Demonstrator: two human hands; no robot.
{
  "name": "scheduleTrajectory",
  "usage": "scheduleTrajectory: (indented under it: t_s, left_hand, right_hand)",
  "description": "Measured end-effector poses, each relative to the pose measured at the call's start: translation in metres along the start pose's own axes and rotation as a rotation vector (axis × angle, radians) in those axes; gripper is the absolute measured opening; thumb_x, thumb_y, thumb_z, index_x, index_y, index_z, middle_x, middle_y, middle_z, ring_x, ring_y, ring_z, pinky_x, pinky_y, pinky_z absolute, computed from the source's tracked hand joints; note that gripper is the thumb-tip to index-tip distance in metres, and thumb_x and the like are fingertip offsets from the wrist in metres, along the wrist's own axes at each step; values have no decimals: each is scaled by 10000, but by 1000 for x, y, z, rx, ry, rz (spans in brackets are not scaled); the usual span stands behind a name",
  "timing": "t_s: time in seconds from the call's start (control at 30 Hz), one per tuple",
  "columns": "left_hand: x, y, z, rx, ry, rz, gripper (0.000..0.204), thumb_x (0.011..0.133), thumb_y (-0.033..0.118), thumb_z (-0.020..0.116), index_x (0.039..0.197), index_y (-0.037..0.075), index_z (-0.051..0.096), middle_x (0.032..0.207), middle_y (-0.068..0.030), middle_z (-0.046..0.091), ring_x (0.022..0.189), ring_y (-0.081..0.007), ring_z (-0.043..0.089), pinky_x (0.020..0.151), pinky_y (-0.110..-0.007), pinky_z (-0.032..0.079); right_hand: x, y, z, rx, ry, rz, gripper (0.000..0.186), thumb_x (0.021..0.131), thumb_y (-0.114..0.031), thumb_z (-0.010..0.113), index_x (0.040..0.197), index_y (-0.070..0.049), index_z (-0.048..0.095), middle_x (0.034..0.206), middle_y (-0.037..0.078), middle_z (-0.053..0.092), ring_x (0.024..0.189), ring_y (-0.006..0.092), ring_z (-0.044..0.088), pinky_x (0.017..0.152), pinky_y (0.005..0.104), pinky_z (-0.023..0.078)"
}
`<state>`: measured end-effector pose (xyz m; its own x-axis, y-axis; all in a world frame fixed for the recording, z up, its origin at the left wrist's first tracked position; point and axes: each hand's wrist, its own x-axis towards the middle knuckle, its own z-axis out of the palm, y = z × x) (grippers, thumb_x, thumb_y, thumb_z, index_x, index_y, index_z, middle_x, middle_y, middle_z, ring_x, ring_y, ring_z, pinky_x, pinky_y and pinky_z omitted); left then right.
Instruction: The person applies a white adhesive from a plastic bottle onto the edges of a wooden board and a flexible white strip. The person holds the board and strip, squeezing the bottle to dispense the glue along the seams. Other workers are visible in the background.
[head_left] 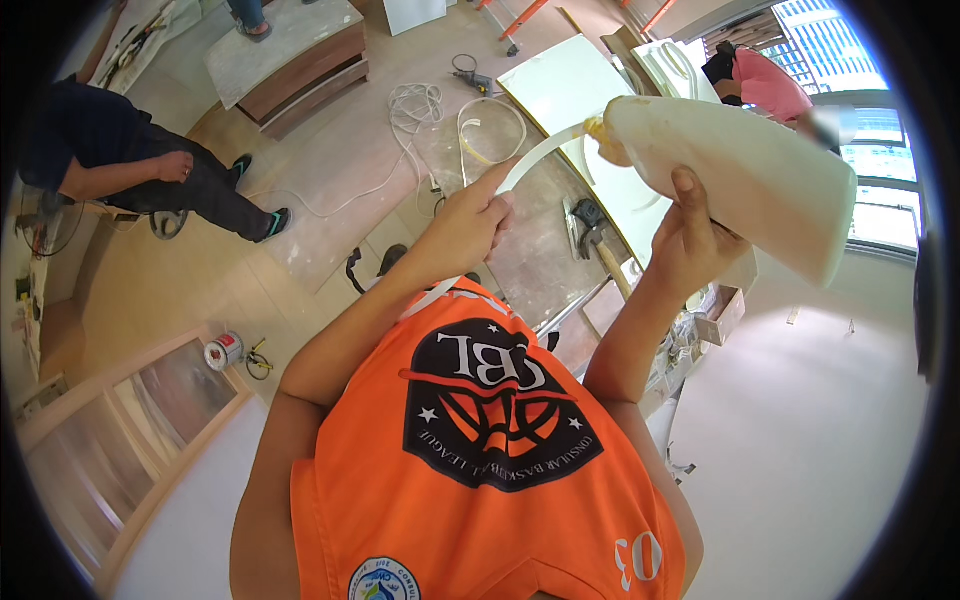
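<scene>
My left hand [470,222] is closed round a thin white edging strip [545,150], with one end trailing down by my orange shirt. The strip's other end curves up to the right and meets the bottle's tip. In my right hand [695,240] is a large whitish squeeze bottle [745,170], fingers wrapped round its middle and thumb on the near side. It is tilted with its mouth toward the left. Yellowish dried residue [605,140] coats the mouth, right against the strip. Whether glue is flowing out cannot be seen.
A worktop [545,240] holds a hammer [603,255] and a black tape measure [588,212]. White panels [570,85] lie beyond. A drill [475,80] and tangled white cord [413,110] are on the floor. A person [110,150] stands left; another [768,85] bends far right. A can [224,350] sits lower left.
</scene>
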<state>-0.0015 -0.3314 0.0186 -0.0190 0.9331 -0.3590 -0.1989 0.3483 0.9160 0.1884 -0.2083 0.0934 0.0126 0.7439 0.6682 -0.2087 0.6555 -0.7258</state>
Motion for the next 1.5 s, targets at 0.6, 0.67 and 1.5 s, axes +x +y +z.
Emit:
scheduleTrajectory:
  t_s: [0.6,0.67,1.5]
  left_hand:
    - [-11,19,6,58,-51,80,595,1048,83,394,1628,186,308,738,3,445,598,-96,406,534,-274,395]
    - [-10,17,7,84,-52,92,598,1047,80,395,1627,197,310,733,4,443,595,-99,407,536,-275,400]
    - [-14,10,17,229,-131,125,562,973,26,442,1530,95,410,694,-117,582,547,-214,542,558,-371,463]
  right_hand:
    - [3,0,34,-44,48,-10,428,667,63,905,1047,40,708,1005,97,733,920,192,685,880,315,543]
    - [3,1,35,-134,49,-27,434,671,67,903,1057,40,706,1024,99,733,934,189,681,892,316,539]
    - [39,-8,-4,-386,45,119,526,730,121,857,1204,100,628,1156,178,694,1054,245,685,952,369,563]
